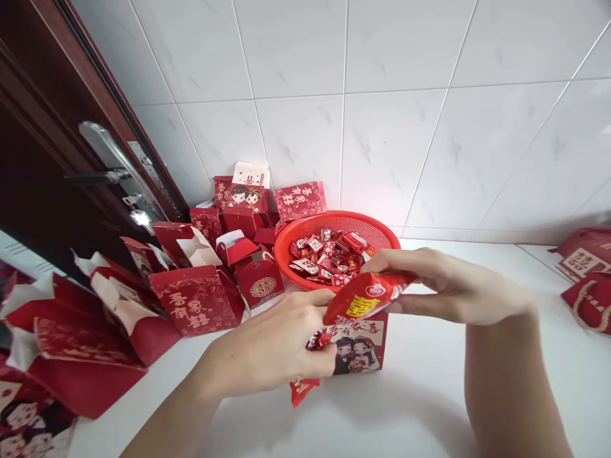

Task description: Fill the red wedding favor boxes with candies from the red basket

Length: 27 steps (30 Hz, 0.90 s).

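Above a red gift box [361, 346] printed with a cartoon couple, my right hand [443, 289] pinches a red snack packet [360, 299] with yellow lettering. The packet is tilted, and its lower edge is over the box top. My left hand [281, 337] is closed at the box's left side, with red wrapped candy [304, 389] showing below and between thumb and fingers. How many pieces it holds is hidden by the hand. The box stands upright on the white countertop [405, 413]; its opening is mostly covered by the packet and hands.
Behind the hands is a red plastic basket [341, 216] of small wrapped candies [329, 254]. Several open red gift boxes [195, 302] crowd the left side. Red bags [589, 299] sit at far right. A tiled wall [391, 146] and a dark door [52, 127] bound the counter.
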Tool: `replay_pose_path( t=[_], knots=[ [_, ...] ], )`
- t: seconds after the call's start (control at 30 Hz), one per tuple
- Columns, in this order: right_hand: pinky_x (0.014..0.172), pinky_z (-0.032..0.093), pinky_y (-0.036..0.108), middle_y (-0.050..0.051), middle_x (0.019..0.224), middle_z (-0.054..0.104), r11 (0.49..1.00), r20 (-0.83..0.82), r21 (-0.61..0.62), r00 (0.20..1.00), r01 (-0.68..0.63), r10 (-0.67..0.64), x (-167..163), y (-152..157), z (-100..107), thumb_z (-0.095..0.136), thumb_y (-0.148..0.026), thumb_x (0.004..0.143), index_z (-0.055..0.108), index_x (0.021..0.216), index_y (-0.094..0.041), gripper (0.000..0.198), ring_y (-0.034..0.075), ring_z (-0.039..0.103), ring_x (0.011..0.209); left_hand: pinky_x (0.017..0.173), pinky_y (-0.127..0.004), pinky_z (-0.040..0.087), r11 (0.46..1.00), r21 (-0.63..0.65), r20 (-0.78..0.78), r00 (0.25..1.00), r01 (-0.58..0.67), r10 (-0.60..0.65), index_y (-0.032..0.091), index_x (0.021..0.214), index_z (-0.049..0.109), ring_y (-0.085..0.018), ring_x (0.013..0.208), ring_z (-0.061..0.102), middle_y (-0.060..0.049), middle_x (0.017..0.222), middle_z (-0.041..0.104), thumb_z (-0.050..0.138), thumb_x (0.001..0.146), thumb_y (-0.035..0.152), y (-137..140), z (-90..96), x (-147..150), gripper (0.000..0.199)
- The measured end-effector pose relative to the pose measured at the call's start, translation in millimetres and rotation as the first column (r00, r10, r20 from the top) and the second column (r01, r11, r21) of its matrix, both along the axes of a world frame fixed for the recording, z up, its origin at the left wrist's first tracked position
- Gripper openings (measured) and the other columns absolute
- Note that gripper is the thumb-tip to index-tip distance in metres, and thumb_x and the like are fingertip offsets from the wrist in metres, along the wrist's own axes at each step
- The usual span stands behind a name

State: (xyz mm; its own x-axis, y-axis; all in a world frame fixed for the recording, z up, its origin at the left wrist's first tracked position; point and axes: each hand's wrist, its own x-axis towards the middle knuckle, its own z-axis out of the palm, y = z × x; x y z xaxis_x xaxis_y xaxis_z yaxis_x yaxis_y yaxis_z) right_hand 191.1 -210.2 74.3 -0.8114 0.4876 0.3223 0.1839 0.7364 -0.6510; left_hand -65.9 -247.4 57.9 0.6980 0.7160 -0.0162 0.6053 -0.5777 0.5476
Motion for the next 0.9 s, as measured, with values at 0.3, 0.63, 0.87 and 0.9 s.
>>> replay_pose_path(
  t=[0.3, 0.63, 0.87, 0.9],
  knots=[
    [0.069, 0.047, 0.027, 0.001, 0.092, 0.061, 0.998, 0.152, -0.035, 0.987, 0.055, -0.05, -13, 14, -10, 0.057, -0.012, 0.091, 0.056, 0.096, -0.02, 0.009, 0.014, 0.055, 0.08, 0.08, -0.025, 0.048, 0.998, -0.061, -0.033, 0.999, -0.031, 0.029, 0.019, 0.067, 0.058, -0.017, 0.088, 0.063, -0.002, 0.105, 0.064, 0.054, 0.083, 0.02, -3, 0.3, 0, 0.017],
    [0.06, 0.04, 0.027, 0.0, 0.083, 0.064, 0.947, 0.185, 0.031, 0.929, 0.319, -0.32, -13, 9, -7, 0.056, -0.022, 0.092, 0.052, 0.091, -0.022, 0.004, 0.014, 0.054, 0.069, 0.072, -0.027, 0.05, 0.992, 0.098, -0.153, 0.984, -0.079, 0.094, 0.021, 0.099, 0.071, -0.017, 0.077, 0.065, -0.006, 0.107, 0.06, 0.047, 0.093, 0.027, -6, -9.0, -2, 0.025],
    [0.054, 0.036, 0.026, -0.002, 0.075, 0.06, 0.906, 0.167, 0.101, 0.891, 0.41, -0.422, -20, 11, -10, 0.055, -0.023, 0.092, 0.052, 0.087, -0.021, 0.006, 0.012, 0.049, 0.061, 0.07, -0.026, 0.049, 0.981, 0.153, -0.173, 0.975, -0.115, 0.142, 0.026, 0.137, 0.058, -0.018, 0.079, 0.065, -0.007, 0.119, 0.061, 0.047, 0.093, 0.025, -5, -10.6, 2, 0.046],
    [0.055, 0.037, 0.026, -0.001, 0.076, 0.062, 0.91, 0.161, 0.096, 0.896, 0.404, -0.415, -21, 11, -10, 0.056, -0.023, 0.092, 0.054, 0.089, -0.021, 0.004, 0.013, 0.051, 0.062, 0.072, -0.027, 0.05, 0.98, 0.156, -0.174, 0.973, -0.124, 0.151, 0.026, 0.138, 0.058, -0.019, 0.083, 0.065, -0.008, 0.119, 0.061, 0.048, 0.092, 0.025, -4, -10.1, 3, 0.047]
  ],
)
